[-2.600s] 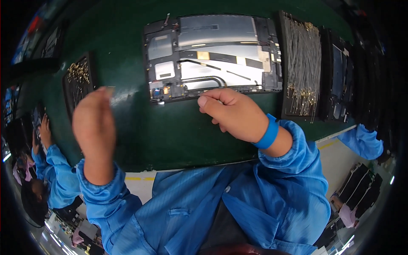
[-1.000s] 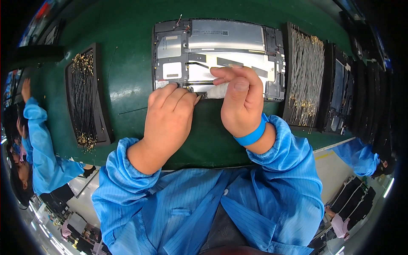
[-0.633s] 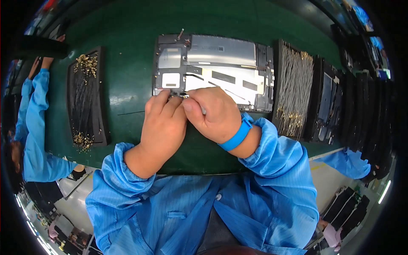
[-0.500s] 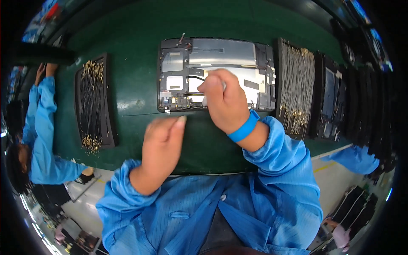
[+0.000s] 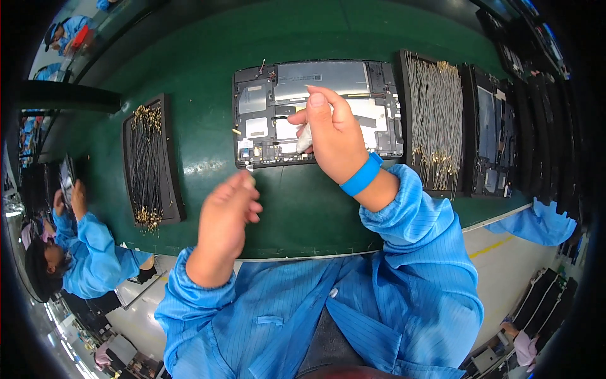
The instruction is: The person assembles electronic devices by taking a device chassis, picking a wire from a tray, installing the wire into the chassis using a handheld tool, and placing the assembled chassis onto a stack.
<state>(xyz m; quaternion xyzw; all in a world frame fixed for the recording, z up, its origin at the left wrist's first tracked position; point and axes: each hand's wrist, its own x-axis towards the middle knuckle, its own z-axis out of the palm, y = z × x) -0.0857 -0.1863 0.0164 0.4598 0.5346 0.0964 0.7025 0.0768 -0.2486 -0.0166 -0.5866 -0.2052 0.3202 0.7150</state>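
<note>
A tablet-like device (image 5: 322, 82) lies with its inside exposed, showing a grey battery, black frame and small boards. My right hand (image 5: 338, 129), with a blue wristband (image 5: 362, 175), is closed above its middle. Something whitish (image 5: 305, 140) shows under its curled fingers; I cannot make out what it is. Just below the device's lower left corner, my left hand (image 5: 226, 211) is slightly blurred, with thumb and forefinger pinched together. Whatever is between those fingertips is too small to name. A small white tab (image 5: 249, 168) sticks out at the device's lower edge, close to them.
Black cables with gold ends (image 5: 148, 167) fill a dark tray (image 5: 175, 202) on the left. To the right, another tray holds grey cables (image 5: 435, 120), beside a second opened device (image 5: 489, 132). A co-worker's blue sleeve (image 5: 95, 246) is at far left.
My left hand has shifted slightly left and down, its fingers now turned differently. The thin black cable seen beside the device's lower edge no longer shows there. My right hand stays over the device.
</note>
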